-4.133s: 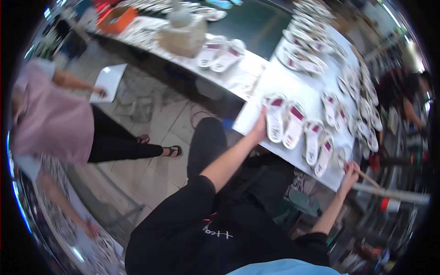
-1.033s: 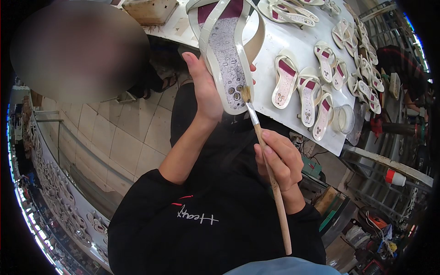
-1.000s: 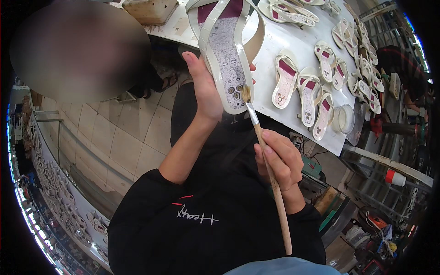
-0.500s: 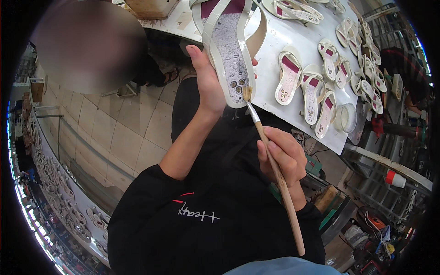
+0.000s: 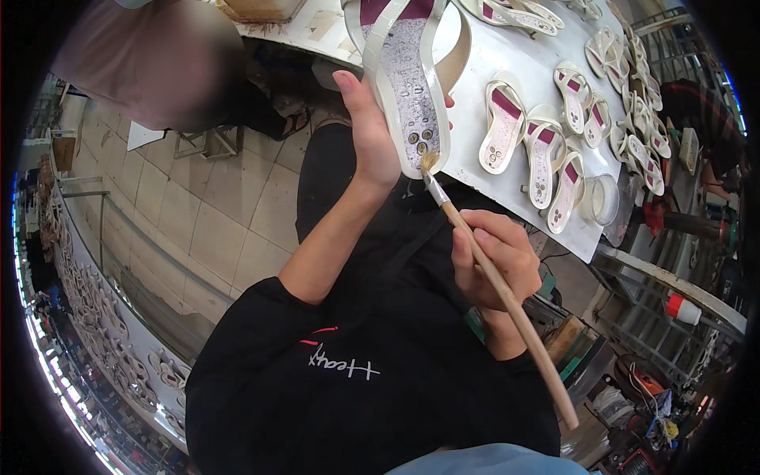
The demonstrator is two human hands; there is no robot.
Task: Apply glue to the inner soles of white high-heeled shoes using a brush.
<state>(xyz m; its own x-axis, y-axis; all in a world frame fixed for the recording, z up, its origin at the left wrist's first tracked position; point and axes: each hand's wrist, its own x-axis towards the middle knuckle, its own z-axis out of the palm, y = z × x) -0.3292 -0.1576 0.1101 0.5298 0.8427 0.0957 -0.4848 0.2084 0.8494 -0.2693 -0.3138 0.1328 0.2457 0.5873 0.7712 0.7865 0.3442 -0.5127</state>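
Note:
My left hand (image 5: 374, 136) grips a cream sandal (image 5: 408, 87) from underneath, its thumb up along the left edge and fingertips showing past the right edge. The sandal's insole is speckled grey-white, with small dark round marks near the heel and a purple patch under the straps; its toe end runs out of the top of the picture. My right hand (image 5: 500, 261) is closed round the wooden handle of a paintbrush (image 5: 507, 297). The bristles touch the heel end of the insole, at its right edge. Whether anything wet is on them I cannot tell.
Several similar sandals (image 5: 503, 131) lie on the white table (image 5: 475, 63) ahead and to the right. A clear round dish (image 5: 599, 199) stands near the table's right corner. Another person (image 5: 95, 59) is at the upper left. A long bench of many sandals (image 5: 119, 348) runs along the left.
The sandal and both hands have shifted slightly right. The brush has tilted, its handle end swinging right, while the bristles stay at the heel. The other person has moved further into view.

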